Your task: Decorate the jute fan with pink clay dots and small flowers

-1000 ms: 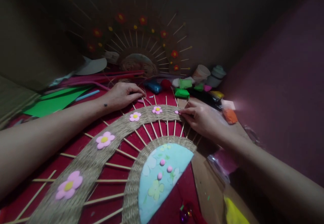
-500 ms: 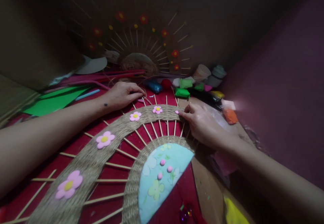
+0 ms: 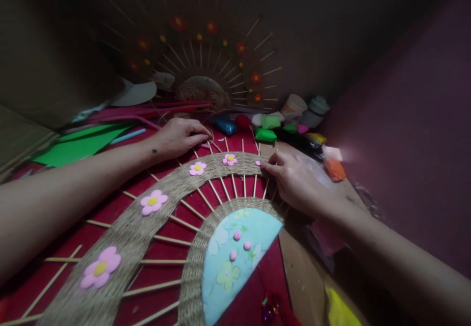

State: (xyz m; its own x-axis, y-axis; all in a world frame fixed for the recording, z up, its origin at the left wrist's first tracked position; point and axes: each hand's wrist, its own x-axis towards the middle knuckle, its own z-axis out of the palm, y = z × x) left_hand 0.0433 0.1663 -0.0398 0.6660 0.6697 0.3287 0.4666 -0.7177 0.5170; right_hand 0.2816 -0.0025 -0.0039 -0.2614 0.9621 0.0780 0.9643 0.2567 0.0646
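Note:
A half-round fan of sticks [image 3: 165, 241] and woven fibre lies on red cloth. Along its outer woven band [image 3: 134, 220] sit several pink flowers [image 3: 153, 202] with yellow centres. A small pink clay petal [image 3: 257, 163] lies on the band's right part, at the fingertips of my right hand [image 3: 294, 178]; its fingers are bent and pressed together. My left hand [image 3: 184, 133] is closed beyond the band's top edge, near the stick tips and a thin loop of twine; what it pinches is unclear. Three pink clay balls [image 3: 237, 236] rest on the pale blue half-disc [image 3: 217, 296].
Behind stands another fan with red flowers [image 3: 211, 27]. Packs of coloured clay [image 3: 265, 135], a cup [image 3: 294, 105] and a jar [image 3: 316, 110] line the back right. Green sheet [image 3: 81, 144] and pink strips [image 3: 128, 119] lie left. A yellow piece [image 3: 340, 309] is at front right.
The view has shifted very slightly. Both hands keep the same place and pose, and the pink petal stays at the right fingertips.

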